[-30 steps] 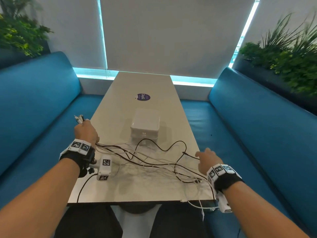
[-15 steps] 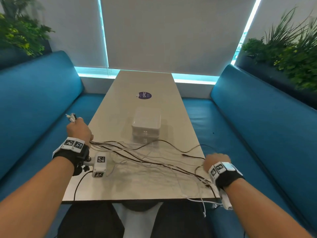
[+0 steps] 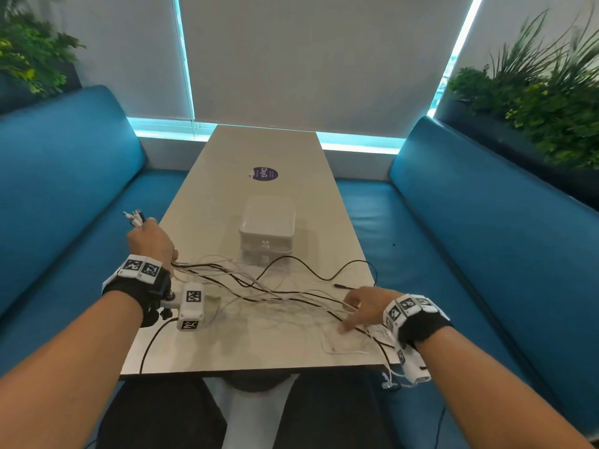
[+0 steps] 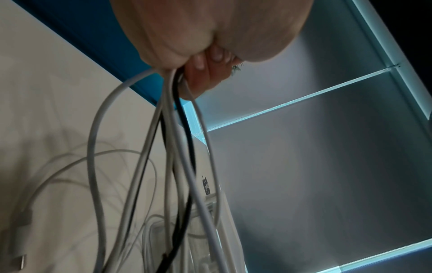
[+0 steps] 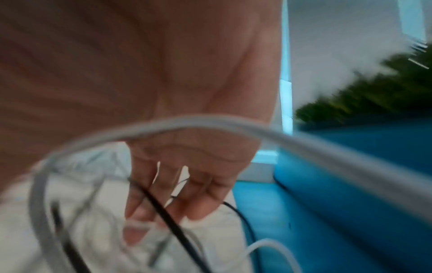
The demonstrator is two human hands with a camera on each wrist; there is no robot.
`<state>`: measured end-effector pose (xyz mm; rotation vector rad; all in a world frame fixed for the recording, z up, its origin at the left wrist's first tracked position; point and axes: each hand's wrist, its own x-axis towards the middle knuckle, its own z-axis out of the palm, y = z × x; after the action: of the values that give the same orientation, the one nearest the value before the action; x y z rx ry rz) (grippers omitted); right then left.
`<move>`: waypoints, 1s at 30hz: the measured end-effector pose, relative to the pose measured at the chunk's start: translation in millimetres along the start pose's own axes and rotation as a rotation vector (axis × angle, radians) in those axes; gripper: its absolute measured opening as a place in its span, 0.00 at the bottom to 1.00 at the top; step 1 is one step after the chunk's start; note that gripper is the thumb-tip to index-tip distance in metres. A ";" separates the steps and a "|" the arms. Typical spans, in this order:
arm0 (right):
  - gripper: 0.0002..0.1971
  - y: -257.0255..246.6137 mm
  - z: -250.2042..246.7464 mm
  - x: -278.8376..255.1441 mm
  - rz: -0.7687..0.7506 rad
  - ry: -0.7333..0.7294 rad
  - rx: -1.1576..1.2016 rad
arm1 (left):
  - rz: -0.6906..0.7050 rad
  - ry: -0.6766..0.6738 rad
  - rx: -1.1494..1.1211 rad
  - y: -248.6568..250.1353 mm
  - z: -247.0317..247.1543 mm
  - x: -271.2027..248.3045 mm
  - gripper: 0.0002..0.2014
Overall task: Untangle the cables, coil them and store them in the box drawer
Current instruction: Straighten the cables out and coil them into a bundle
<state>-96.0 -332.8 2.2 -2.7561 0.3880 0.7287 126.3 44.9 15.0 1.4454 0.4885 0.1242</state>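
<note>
A tangle of thin white and black cables [image 3: 259,286] stretches across the near half of the table [image 3: 227,196]. My left hand [image 3: 149,236] grips one end of the bundle off the table's left edge, with the connector ends [image 3: 133,218] sticking out past my fist. The left wrist view shows my curled fingers [image 4: 203,62] round the cables [image 4: 177,147]. My right hand [image 3: 351,314] rests on the strands near the table's right front corner, fingers spread and fairly straight [image 5: 187,188], a black cable [image 5: 168,218] crossing them. A white drawer box [image 3: 267,228] stands mid-table, its drawers closed.
A purple round sticker [image 3: 265,174] lies on the table beyond the box. Blue bench seats [image 3: 453,238] run along both sides, with plants [image 3: 534,102] behind them. Some cable ends [image 3: 389,380] hang over the front right table edge.
My right hand has moved left from the table's right edge onto the cables and its fingers have spread. The left hand pulled the bundle slightly left, drawing the strands straighter.
</note>
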 end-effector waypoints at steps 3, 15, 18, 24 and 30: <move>0.13 15.4 9.7 14.3 0.103 0.154 -0.238 | 0.023 0.019 0.033 0.3 -0.1 -3.1 0.27; 0.10 61.0 -5.2 1.9 0.376 0.473 -0.144 | 0.005 0.034 0.121 7.1 -13.7 -7.5 0.30; 0.05 76.7 1.7 -6.6 0.431 0.393 -0.310 | 0.009 0.052 0.140 8.0 -18.3 -5.1 0.30; 0.05 91.8 6.8 -16.1 0.475 0.335 -0.330 | 0.013 0.019 0.116 5.5 -16.0 -7.1 0.28; 0.24 77.9 6.5 -11.8 0.459 0.334 -0.178 | 0.023 0.003 0.142 6.8 -13.4 -8.7 0.28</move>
<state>-133.6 -400.9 -11.5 -2.9921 1.1010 0.4036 114.6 54.9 23.1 1.5897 0.4915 0.1120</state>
